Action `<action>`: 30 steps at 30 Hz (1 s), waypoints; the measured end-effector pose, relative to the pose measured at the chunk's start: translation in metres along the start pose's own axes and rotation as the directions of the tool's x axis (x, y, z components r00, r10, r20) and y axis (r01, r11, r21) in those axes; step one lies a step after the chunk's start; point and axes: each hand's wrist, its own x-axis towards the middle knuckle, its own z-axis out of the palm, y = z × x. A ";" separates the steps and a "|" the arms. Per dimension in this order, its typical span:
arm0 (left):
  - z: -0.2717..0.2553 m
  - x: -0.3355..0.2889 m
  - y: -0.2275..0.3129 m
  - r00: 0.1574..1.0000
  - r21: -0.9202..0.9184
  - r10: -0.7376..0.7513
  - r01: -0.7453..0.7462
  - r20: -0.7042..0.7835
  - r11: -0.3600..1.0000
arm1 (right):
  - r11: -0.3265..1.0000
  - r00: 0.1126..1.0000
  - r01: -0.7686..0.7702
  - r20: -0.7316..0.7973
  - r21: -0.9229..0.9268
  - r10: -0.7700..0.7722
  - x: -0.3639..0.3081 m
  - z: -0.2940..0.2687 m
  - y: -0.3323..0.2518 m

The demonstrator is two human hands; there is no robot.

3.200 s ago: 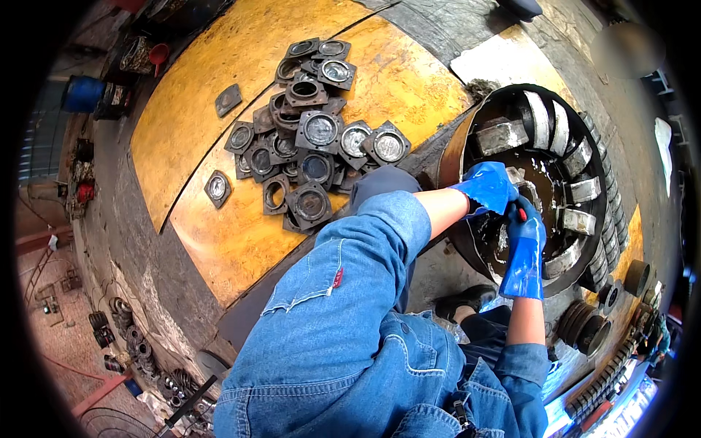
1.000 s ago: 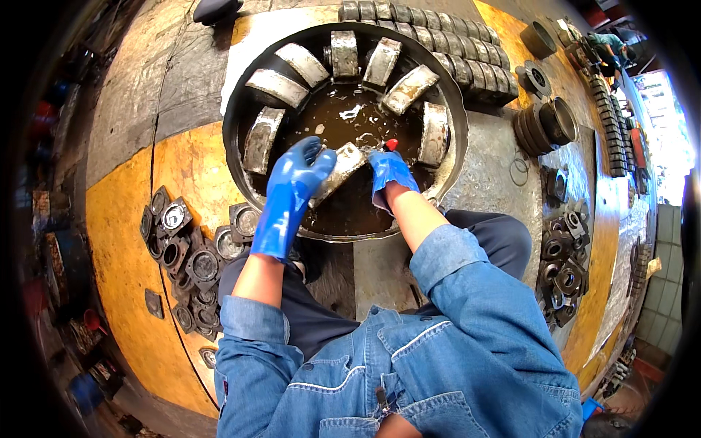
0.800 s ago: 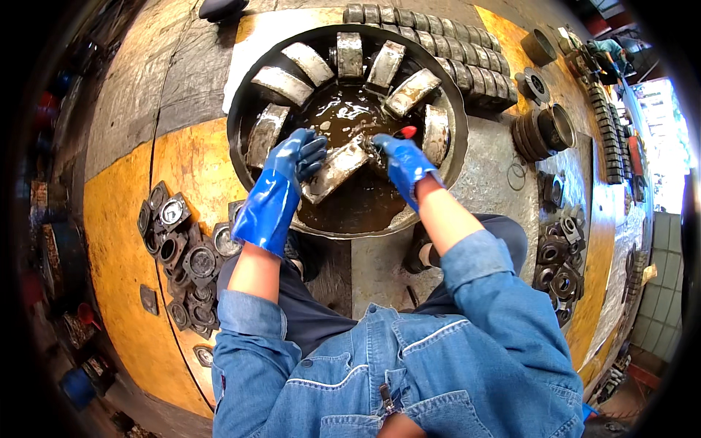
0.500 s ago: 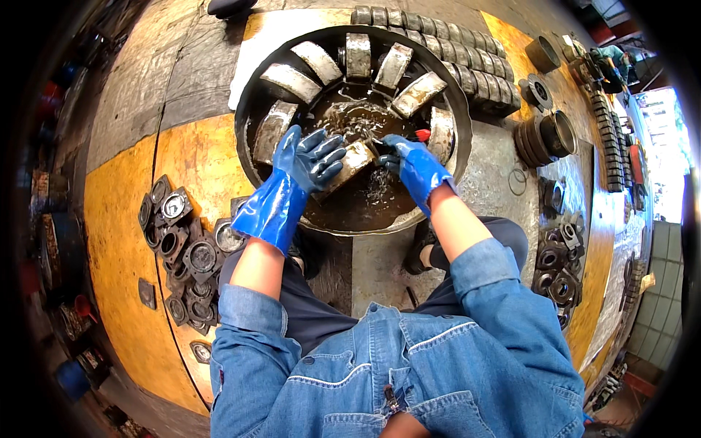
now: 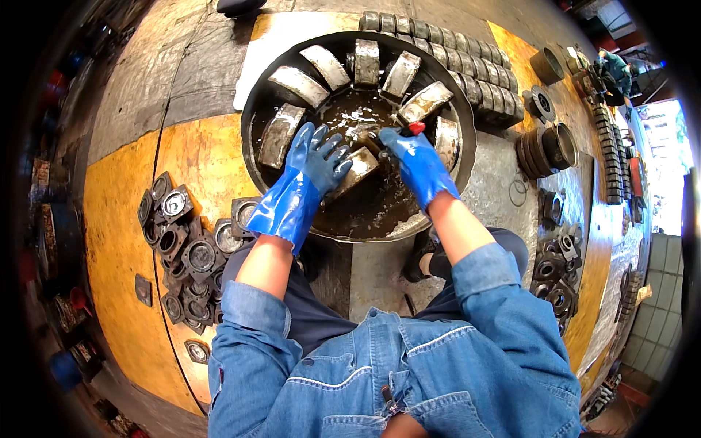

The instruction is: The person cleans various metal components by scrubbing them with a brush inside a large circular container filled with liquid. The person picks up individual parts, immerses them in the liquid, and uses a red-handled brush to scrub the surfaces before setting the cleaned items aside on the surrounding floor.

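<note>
A wide round metal tub (image 5: 469,139) of dark, murky liquid stands in front of me. My left hand (image 5: 318,162), in a blue rubber glove, lies with fingers apart against a worn metal block (image 5: 359,169) tilted in the liquid. Gloved the same way, my right hand (image 5: 410,155) is closed round a red-handled brush (image 5: 416,128). The handle's end sticks out above the fist. The brush's working end is mostly hidden at the block's far end. Similar metal blocks (image 5: 366,62) lean around the tub's inner wall.
Dark square parts with round holes (image 5: 200,257) lie heaped on the left, with another heap (image 5: 558,266) on the right. Rows of metal rings (image 5: 467,66) stand behind the tub. Ring-shaped parts (image 5: 558,146) sit to the right. A person (image 5: 617,73) is at the far right.
My right hand has shifted slightly up and the brush handle has tipped toward the far side. My left hand has moved a little right along the block. The liquid splashes less.
</note>
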 end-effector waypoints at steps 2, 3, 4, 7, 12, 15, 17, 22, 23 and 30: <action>0.002 0.007 -0.004 0.999 0.014 0.030 -0.030 -0.038 0.999 | 0.983 0.995 0.082 0.047 0.164 -0.090 0.000 0.001 -0.015; 0.003 0.011 -0.006 0.996 0.028 0.040 -0.037 -0.078 0.999 | 0.977 0.985 0.146 0.065 0.157 -0.158 0.000 0.004 -0.024; 0.007 0.013 -0.008 0.993 0.042 0.043 -0.038 -0.113 0.998 | 0.975 0.982 0.165 0.066 0.146 -0.176 -0.001 0.004 -0.028; 0.003 0.024 -0.010 0.998 -0.090 0.064 -0.065 -0.007 0.994 | 0.974 0.977 0.189 0.071 0.126 -0.199 0.004 0.007 -0.027; 0.017 0.003 -0.017 1.000 0.103 -0.014 0.014 0.003 0.995 | 0.982 0.987 0.155 0.033 0.105 -0.159 0.019 0.002 -0.006; 0.004 -0.003 -0.024 0.984 0.166 -0.151 0.134 0.092 0.977 | 0.965 0.987 0.128 0.066 0.229 -0.147 0.012 0.013 -0.013; -0.002 0.002 -0.038 0.931 0.161 -0.321 0.295 0.172 0.942 | 0.988 0.995 0.066 0.059 0.141 -0.075 0.003 0.014 -0.031; -0.071 0.001 -0.075 0.861 0.026 -0.507 0.506 0.040 0.862 | 0.985 0.980 0.095 0.190 -0.145 -0.066 0.008 0.044 -0.050; -0.052 -0.003 -0.081 0.868 0.054 -0.490 0.494 -0.074 0.868 | 0.941 0.985 0.157 0.111 -0.301 -0.129 0.018 0.037 -0.034; -0.042 0.012 -0.094 0.880 0.103 -0.439 0.461 -0.180 0.881 | 0.913 0.999 0.022 0.030 -0.408 -0.010 0.077 0.045 0.032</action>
